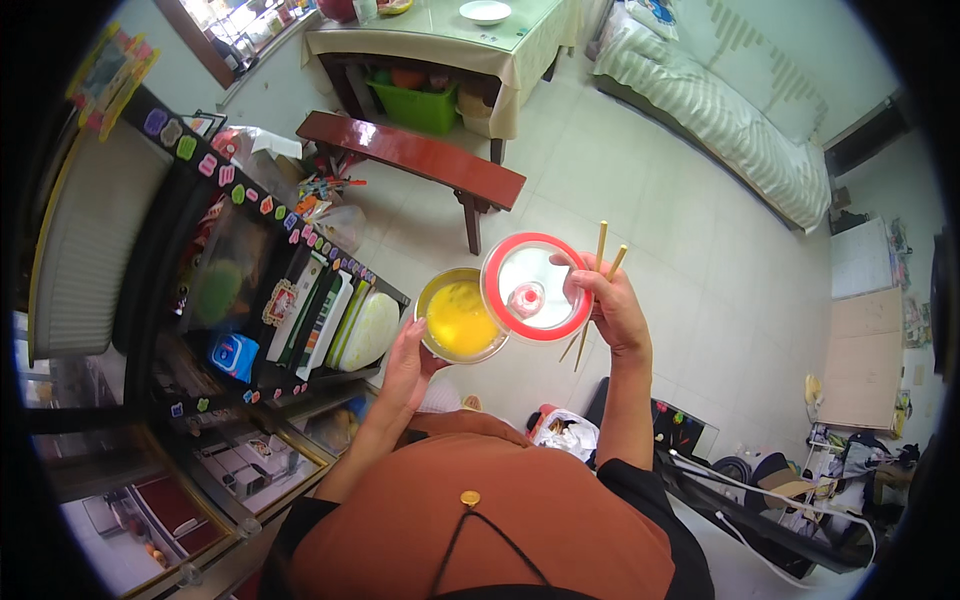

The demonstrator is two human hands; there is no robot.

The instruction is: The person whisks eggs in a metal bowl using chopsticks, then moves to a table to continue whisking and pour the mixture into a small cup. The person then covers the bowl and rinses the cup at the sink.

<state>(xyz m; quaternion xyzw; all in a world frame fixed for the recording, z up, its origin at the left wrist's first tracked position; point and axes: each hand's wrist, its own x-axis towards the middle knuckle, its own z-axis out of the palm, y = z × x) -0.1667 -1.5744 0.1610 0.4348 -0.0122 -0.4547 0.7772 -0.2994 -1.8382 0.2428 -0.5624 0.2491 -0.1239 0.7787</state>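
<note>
My left hand (412,355) holds a round metal bowl (490,352) from its lower left side. Yellow liquid, which looks like beaten egg, lies in it (459,319). My right hand (611,304) grips a round clear lid with a red ring (498,304) by its right edge, together with a pair of chopsticks (602,244). The lid is raised beside the bowl and overlaps its right rim in this view; whether they touch, I cannot tell. The chopsticks pass behind the lid's right edge, their thin ends pointing down.
A red wooden bench (412,154) stands ahead, before a cloth-covered table (420,37) with a white plate (485,12). Black shelves (262,202) with books and wipes are close on the left. A sofa (705,97) is at the upper right, and a bag-lined bin (566,435) is low in front.
</note>
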